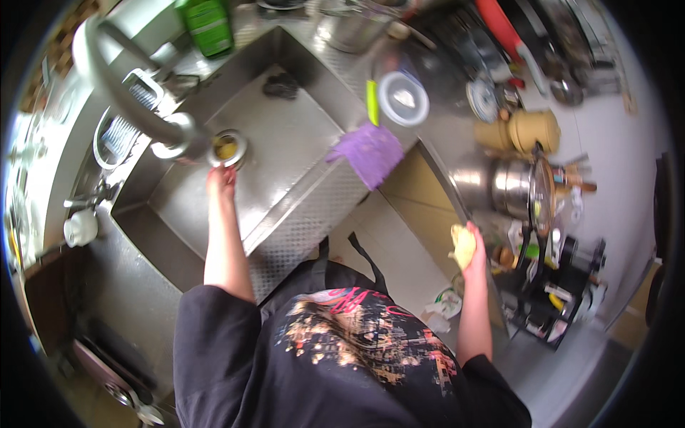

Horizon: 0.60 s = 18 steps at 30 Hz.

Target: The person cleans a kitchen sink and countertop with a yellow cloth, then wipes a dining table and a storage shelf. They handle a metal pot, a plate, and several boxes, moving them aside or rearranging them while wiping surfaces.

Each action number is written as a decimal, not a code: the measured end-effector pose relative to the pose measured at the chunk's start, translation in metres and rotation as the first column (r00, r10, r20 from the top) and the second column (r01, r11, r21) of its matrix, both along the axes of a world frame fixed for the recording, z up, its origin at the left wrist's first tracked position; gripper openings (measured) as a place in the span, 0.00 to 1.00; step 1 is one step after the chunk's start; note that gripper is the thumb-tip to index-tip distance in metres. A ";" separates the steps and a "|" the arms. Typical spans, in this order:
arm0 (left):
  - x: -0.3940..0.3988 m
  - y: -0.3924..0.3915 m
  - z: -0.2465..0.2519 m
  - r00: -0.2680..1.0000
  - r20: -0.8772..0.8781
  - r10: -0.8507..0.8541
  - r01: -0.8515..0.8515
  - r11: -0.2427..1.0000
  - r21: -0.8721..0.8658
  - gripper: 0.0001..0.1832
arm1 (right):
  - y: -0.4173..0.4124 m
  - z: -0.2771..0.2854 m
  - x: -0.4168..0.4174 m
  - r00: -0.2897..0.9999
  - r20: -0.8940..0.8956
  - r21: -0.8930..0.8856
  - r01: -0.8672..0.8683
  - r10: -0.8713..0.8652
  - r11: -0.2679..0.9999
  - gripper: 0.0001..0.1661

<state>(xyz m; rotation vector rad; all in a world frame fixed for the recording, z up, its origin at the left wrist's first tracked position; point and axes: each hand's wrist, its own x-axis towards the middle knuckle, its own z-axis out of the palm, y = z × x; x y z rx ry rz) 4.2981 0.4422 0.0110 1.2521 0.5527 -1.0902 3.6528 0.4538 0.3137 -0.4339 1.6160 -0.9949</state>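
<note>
My left hand (pixel 222 181) reaches into the stainless steel sink (pixel 278 144), its fingers closed at the near rim of a small round metal container (pixel 242 150). Some yellow matter (pixel 226 148) lies inside that container; blur hides what it is. The curved faucet (pixel 126 101) arches just to the left of it. Far to the right, my right hand (pixel 475 251) grips a pale yellow crumpled piece (pixel 462 246), which looks like cloth. It is held in front of the counter's right-hand run, below a steel pot (pixel 508 187).
A purple cloth (pixel 374 152) hangs over the sink's right corner, by a lidded plastic container (pixel 403 99) and a lime-green handle (pixel 372 102). A dark clump (pixel 281 86) lies in the sink's far corner. A green bottle (pixel 206 27) stands behind. A plastic bag (pixel 447 305) is at the lower right.
</note>
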 end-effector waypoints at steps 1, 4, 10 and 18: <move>-0.006 0.008 0.029 1.000 -0.009 -0.022 0.022 0.999 -0.047 0.07 | -0.007 -0.015 -0.030 0.998 -0.065 -0.007 0.003 -0.003 1.000 0.25; -0.036 0.035 0.103 0.995 0.077 -0.060 0.071 0.986 -0.148 0.06 | -0.043 -0.039 -0.072 0.949 -0.315 -0.149 -0.075 0.025 0.986 0.21; -0.188 0.037 0.272 0.925 0.242 -0.291 0.360 0.875 -0.324 0.05 | -0.087 -0.108 -0.127 0.762 -0.647 -0.332 -0.257 -0.021 0.908 0.15; -0.403 0.021 0.234 0.812 0.147 -0.565 0.574 0.727 -0.378 0.02 | -0.091 -0.125 -0.143 0.572 -0.800 -0.468 -0.405 -0.181 0.786 0.14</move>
